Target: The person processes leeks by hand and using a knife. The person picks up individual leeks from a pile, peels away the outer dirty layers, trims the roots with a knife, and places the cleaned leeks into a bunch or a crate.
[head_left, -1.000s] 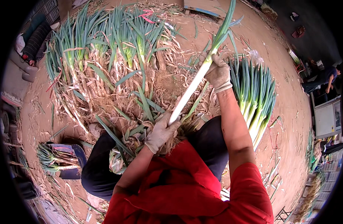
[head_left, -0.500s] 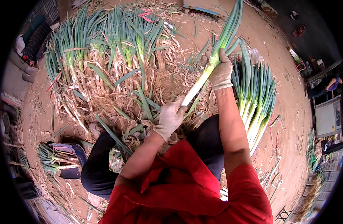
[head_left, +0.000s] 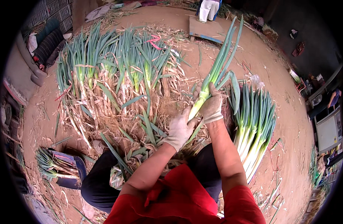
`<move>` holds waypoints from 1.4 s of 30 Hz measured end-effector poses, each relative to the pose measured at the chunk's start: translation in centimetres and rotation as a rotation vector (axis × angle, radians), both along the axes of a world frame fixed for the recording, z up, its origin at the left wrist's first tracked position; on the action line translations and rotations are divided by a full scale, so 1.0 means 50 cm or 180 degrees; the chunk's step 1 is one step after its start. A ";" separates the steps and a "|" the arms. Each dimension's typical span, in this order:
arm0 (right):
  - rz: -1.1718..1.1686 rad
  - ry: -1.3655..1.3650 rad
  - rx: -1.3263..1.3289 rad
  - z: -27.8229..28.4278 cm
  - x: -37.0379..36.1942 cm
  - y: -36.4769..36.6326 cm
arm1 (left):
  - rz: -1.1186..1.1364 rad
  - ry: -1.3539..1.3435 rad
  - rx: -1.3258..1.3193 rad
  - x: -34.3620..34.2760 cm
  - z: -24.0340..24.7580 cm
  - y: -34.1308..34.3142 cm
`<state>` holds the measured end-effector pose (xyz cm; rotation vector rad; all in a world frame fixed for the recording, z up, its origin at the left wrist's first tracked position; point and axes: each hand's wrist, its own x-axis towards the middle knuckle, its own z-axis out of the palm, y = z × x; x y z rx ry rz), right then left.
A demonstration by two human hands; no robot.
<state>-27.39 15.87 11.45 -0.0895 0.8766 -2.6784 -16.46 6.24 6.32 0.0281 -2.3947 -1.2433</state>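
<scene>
Both hands wear pale work gloves and hold one long green onion (head_left: 204,94), slanted with its green leaves up and away to the right. My right hand (head_left: 211,106) is closed round the neck where the leaves meet the white stalk. Lower down, my left hand (head_left: 180,128) is closed on the stalk, whose bottom end is hidden in the glove. To the right lies a neat row of cleaned green onions (head_left: 250,134), white stalks towards me. A big pile of untrimmed green onions (head_left: 100,78), with dry brown skins, lies at the far left.
Stripped leaves and dry skins (head_left: 149,123) litter the floor before my knees. A small bundle of green onions (head_left: 65,166) rests on a dark tray at left. Beyond stands a low board (head_left: 205,30) with a person's legs (head_left: 208,9) beside it; another person (head_left: 330,100) is far right.
My right hand has come down closer to my left, and the onion has moved down towards me with its leaves spreading apart. The view has tilted up, showing more of the far floor.
</scene>
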 end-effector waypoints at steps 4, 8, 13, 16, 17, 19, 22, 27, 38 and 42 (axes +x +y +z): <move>-0.0010 -0.0105 0.0080 0.010 0.013 -0.012 | -0.0227 0.0027 0.0732 0.010 -0.020 0.000; 0.0022 -0.0037 0.0159 0.007 0.015 -0.009 | -0.0441 0.0243 0.1501 0.012 -0.046 -0.011; -0.0116 -0.0162 0.0106 0.004 0.010 -0.010 | -0.0259 -0.0249 0.1829 0.015 -0.038 -0.032; -0.0016 -0.0245 -0.0050 -0.008 0.000 -0.011 | -0.0370 0.0065 0.2340 0.000 -0.058 -0.025; 0.0068 -0.0234 -0.0081 -0.008 0.000 -0.011 | -0.0377 0.0330 0.2304 -0.003 -0.051 -0.018; 0.0062 -0.0236 0.0001 -0.012 0.001 -0.013 | -0.0365 0.0283 0.2101 -0.003 -0.039 -0.016; -0.0140 -0.0286 0.0264 -0.004 0.012 -0.028 | -0.0320 0.0108 0.2304 -0.004 -0.051 -0.029; -0.0056 -0.0333 0.0010 -0.019 -0.018 0.007 | -0.0285 -0.0344 0.5369 0.021 0.013 -0.039; -0.0442 -0.0065 0.0153 -0.026 -0.054 0.065 | -0.0872 -0.1054 -0.1123 0.198 -0.258 -0.147; -0.0532 0.0175 0.0101 -0.026 -0.067 0.088 | -0.1787 -0.3222 -0.2082 0.363 -0.501 -0.227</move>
